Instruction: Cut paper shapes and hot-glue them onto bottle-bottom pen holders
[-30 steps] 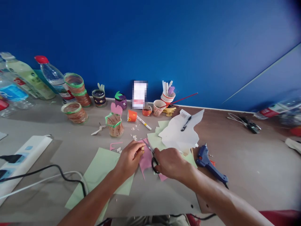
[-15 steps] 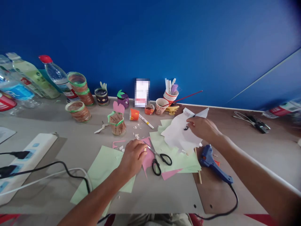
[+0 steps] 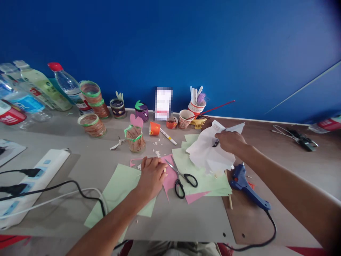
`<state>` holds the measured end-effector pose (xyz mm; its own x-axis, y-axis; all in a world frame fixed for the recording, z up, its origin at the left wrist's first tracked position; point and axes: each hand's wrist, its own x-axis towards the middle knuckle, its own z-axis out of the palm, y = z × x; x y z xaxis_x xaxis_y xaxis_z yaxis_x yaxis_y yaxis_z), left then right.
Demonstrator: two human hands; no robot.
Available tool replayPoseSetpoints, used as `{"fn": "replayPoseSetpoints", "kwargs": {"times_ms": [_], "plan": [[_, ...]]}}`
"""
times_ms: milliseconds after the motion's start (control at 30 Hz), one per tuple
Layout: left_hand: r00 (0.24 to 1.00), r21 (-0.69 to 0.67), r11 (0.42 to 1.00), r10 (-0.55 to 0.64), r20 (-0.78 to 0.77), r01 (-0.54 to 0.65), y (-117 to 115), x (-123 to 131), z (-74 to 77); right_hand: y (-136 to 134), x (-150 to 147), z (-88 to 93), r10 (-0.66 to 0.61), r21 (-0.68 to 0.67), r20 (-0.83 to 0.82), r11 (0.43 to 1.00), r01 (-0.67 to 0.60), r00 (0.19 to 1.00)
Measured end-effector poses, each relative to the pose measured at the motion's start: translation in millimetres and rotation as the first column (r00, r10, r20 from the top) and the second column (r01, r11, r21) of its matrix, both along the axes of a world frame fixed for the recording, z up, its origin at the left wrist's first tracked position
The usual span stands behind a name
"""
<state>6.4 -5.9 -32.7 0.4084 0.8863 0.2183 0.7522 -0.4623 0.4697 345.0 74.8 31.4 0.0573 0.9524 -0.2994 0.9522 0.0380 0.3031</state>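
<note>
My left hand (image 3: 152, 175) rests with curled fingers on the pink paper (image 3: 167, 177) and pinches a small light piece I cannot name. Black-handled scissors (image 3: 182, 178) lie open on the pink and light green sheets (image 3: 202, 177), just right of that hand. My right hand (image 3: 230, 141) reaches over the white paper (image 3: 210, 153) at the back. Its fingers are closed on the black pen (image 3: 215, 143) lying on that sheet.
A blue glue gun (image 3: 247, 186) with a black cord lies right of the papers on a brown board. Decorated cups and jars (image 3: 92, 124) and bottles (image 3: 66, 85) line the blue wall. A white power strip (image 3: 29, 185) with cables sits at the left. A large green sheet (image 3: 119, 192) is under my left forearm.
My right hand let go of the scissors, which now lie on the paper, and moved back and right to the black pen on the white sheet. My left hand stayed put.
</note>
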Motion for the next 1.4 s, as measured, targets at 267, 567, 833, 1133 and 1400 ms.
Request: {"fn": "replayPoseSetpoints", "kwargs": {"times_ms": [267, 567, 833, 1133, 1400], "plan": [[1.000, -0.076, 0.997, -0.018, 0.002, 0.018, 3, -4, 4.6, -3, 2, -6.7, 0.125, 0.038, -0.096, 0.992, -0.122, 0.987], [0.999, -0.078, 0.996, -0.034, -0.026, 0.032, 6, -6, 3.5, 8, 26, -14.2, 0.365, 0.015, -0.019, 0.931, -0.365, 0.931], [0.996, -0.001, 0.998, -0.061, -0.065, 0.061, 4, -6, 1.9, 7, 39, -26.5, 0.431, 0.057, -0.030, 0.902, -0.429, 0.902], [0.996, 0.008, 0.997, -0.080, -0.033, 0.080, 7, -7, 3.0, 15, 34, -28.8, 0.493, 0.190, -0.102, 0.862, -0.470, 0.864], [0.995, 0.011, 0.996, -0.084, -0.054, 0.084, 6, -8, 4.8, -22, 10, 35.2, 0.377, 0.738, -0.224, 0.668, -0.097, 0.898]]}}
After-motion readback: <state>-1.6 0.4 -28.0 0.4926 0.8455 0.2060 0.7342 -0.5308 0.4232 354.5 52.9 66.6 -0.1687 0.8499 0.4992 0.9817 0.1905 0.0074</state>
